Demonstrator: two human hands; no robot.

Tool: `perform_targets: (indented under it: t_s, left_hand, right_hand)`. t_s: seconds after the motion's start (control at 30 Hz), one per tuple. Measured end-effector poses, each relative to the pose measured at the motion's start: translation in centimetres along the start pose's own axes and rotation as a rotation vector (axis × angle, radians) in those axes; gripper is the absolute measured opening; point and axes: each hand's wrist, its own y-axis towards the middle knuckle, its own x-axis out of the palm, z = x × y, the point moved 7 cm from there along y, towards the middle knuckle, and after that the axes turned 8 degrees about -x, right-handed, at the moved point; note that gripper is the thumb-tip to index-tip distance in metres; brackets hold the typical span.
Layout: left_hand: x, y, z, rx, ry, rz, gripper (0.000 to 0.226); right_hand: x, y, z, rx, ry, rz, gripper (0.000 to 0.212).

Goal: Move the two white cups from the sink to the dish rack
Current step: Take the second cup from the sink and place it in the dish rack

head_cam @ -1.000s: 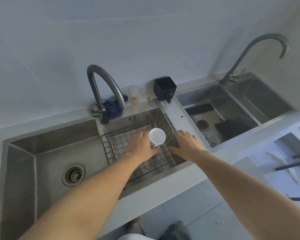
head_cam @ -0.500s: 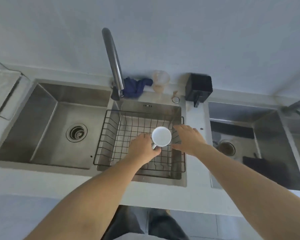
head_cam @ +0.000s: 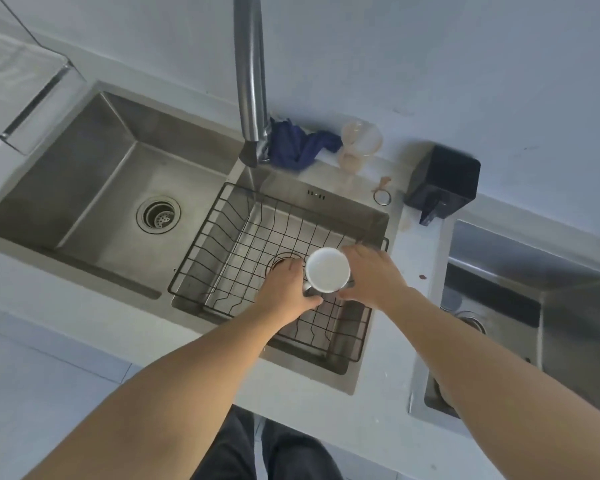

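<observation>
One white cup is in view, mouth up, held just above the black wire dish rack that sits in the right basin of the steel sink. My left hand grips the cup from its left and lower side. My right hand presses against its right side, thumb curled under it. Where the cup's base stands relative to the rack is hidden by my hands. I see no second white cup.
A tall faucet rises behind the rack. On the back ledge lie a blue cloth, a clear plastic cup, a small ring and a black box. Another sink lies at the right.
My right hand has moved left from the rack's edge and closed against the cup. The cup stays in my left hand over the rack. The view has swung to look straight down.
</observation>
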Motion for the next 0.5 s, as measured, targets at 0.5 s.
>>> perform_targets:
  t_s: [0.5]
  left_hand:
    - [0.53, 0.52, 0.47, -0.012, -0.079, 0.032, 0.070]
  right_hand:
    - [0.92, 0.40, 0.67, 0.014, 0.078, 0.033, 0.087]
